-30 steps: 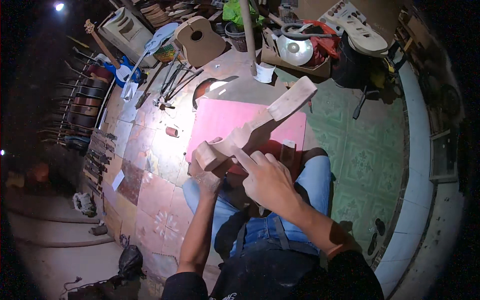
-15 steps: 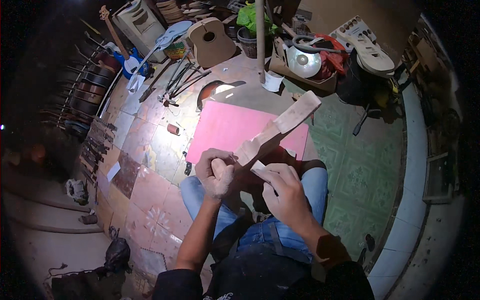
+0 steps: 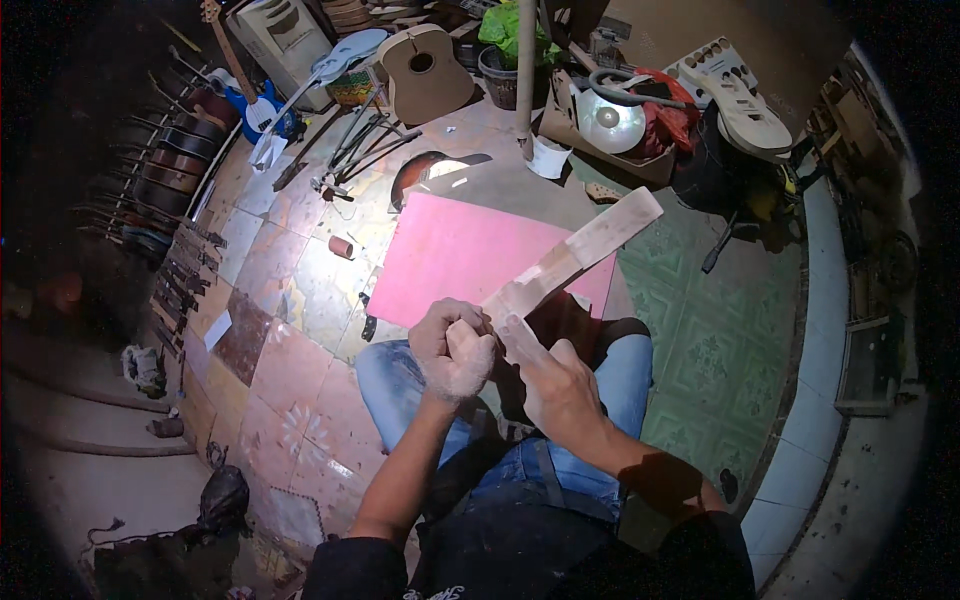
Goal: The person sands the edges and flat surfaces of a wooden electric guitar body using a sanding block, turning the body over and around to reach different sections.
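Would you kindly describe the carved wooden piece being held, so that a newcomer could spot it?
Find the flat pink panel beyond the person's knees. In view, the pale carved wooden piece slants across its right side, up and rightward from the left hand. Unlike the panel, it is narrow, stepped, bare wood.

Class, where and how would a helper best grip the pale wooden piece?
Probably wrapped around the far end of the wooden piece, from the person's right: that narrow, straight bar juts out free, while the left hand and right hand crowd its near end.
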`<state>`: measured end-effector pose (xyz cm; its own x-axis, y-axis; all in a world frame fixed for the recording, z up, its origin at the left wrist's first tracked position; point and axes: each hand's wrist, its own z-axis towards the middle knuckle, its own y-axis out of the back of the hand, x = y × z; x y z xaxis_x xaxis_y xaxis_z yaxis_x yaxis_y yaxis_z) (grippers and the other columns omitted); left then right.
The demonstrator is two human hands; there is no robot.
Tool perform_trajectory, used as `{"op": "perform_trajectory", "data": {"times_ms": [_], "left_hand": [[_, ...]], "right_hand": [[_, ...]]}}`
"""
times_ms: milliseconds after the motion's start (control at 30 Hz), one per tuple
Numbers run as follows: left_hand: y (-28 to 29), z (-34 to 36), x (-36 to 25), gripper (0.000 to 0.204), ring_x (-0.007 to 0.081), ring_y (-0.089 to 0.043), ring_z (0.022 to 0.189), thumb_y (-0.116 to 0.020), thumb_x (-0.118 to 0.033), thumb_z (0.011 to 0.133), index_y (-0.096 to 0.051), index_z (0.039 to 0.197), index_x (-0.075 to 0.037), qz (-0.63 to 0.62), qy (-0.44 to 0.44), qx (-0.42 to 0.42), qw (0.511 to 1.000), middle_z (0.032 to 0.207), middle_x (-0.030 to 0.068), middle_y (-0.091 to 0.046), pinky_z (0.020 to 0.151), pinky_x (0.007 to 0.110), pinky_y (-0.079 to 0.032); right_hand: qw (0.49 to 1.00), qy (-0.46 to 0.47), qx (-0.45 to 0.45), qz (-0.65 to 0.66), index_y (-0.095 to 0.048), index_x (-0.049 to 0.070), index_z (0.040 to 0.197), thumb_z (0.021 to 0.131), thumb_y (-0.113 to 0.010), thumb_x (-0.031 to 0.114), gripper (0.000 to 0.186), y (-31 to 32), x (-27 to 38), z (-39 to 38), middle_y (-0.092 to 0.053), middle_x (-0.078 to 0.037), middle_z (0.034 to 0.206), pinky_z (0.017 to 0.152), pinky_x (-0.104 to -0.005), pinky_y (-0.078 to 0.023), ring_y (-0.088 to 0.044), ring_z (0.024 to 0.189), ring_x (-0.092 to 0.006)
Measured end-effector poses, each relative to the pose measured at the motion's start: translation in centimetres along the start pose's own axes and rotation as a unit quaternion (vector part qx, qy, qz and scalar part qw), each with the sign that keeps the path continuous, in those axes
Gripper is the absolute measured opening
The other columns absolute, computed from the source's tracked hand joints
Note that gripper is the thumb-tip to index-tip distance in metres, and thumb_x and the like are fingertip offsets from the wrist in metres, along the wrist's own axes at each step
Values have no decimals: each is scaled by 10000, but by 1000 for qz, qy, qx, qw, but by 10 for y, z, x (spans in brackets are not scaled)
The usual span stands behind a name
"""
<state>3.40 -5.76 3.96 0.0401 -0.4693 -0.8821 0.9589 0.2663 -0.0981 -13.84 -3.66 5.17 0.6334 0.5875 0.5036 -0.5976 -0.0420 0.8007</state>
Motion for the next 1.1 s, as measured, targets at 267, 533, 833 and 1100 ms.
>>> {"op": "perform_trajectory", "data": {"times_ms": [267,533,833,1100], "left_hand": [[-11,-16,-3,224,255,-550,750,-726,-184,730,-594,842,-43,112,-75,-31,990,805,89,-598,715,366,-448],[-19,-31,14,455,197,-457,837,-696,-325,795,-472,1071,-41,134,-144,-114,974,1040,103,-434,815,356,-400],[22,-107,75,474,222,-431,791,-687,-488,823,-479,932,-77,68,-70,-77,992,873,79,-447,712,359,-363],[-9,-72,37,465,229,-435,819,-702,-435,812,-489,981,-57,71,-139,-126,980,915,93,-445,734,365,-375]], "right_hand": [[981,-56,17,186,-478,77,1451,751,-536,-96,724,-8,3,18,-617,-163,1318,814,-401,-502,-596,892,-373],[758,-313,183,543,-573,24,1352,826,-533,-31,531,33,30,23,-555,-238,1385,889,-357,-513,-645,1052,-379],[765,-291,148,555,-638,-17,1271,915,-579,35,364,10,32,1,-627,-223,1304,1012,-359,-491,-615,1229,-287],[844,-175,97,498,-576,5,1362,856,-456,-75,526,-7,15,-5,-634,-209,1301,907,-339,-521,-670,1027,-243]]}}
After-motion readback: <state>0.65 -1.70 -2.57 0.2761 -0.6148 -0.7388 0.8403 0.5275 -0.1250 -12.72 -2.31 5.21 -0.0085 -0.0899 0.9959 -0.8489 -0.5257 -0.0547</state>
